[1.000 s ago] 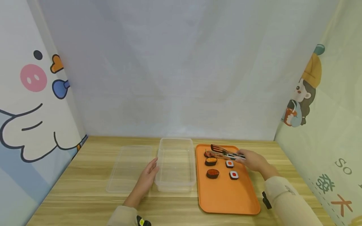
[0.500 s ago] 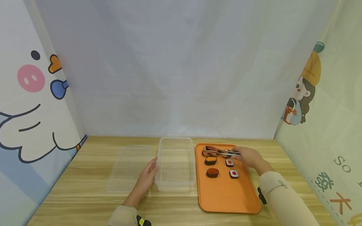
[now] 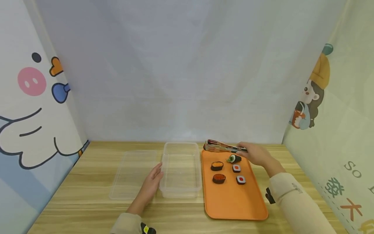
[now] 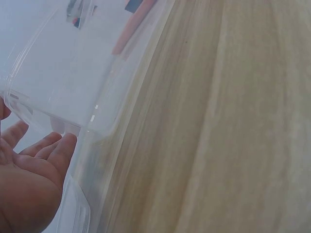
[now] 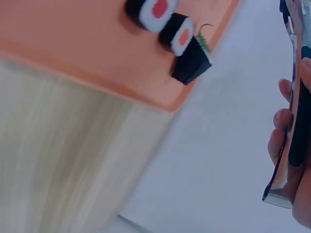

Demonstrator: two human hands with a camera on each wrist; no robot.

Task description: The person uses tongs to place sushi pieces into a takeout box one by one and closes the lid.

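Note:
My right hand [image 3: 255, 153] grips metal tongs [image 3: 225, 148] with dark handles, raised above the far end of the orange tray [image 3: 233, 208]. A dark and reddish piece appears between the tong tips; its shape is mostly hidden. On the tray sit an orange-topped sushi [image 3: 217, 166], a red roe sushi [image 3: 219, 178], two small white-and-black rolls, one of them a red-centred roll [image 3: 241, 179], and a cone-shaped hand roll [image 3: 234, 158] with green sticking out. My left hand [image 3: 152, 180] touches the left side of a clear plastic box [image 3: 180, 188], its fingers fairly straight.
A clear flat lid [image 3: 132, 175] lies on the wooden table [image 3: 87, 208] left of the box, partly behind my left hand. A pale curtain [image 3: 181, 81] hangs behind the table, with printed cloths on both sides.
My right hand first reached the tongs over the piece at the tray's far left corner, then lifted them; that spot is now bare and the hand roll shows. The left hand stayed still.

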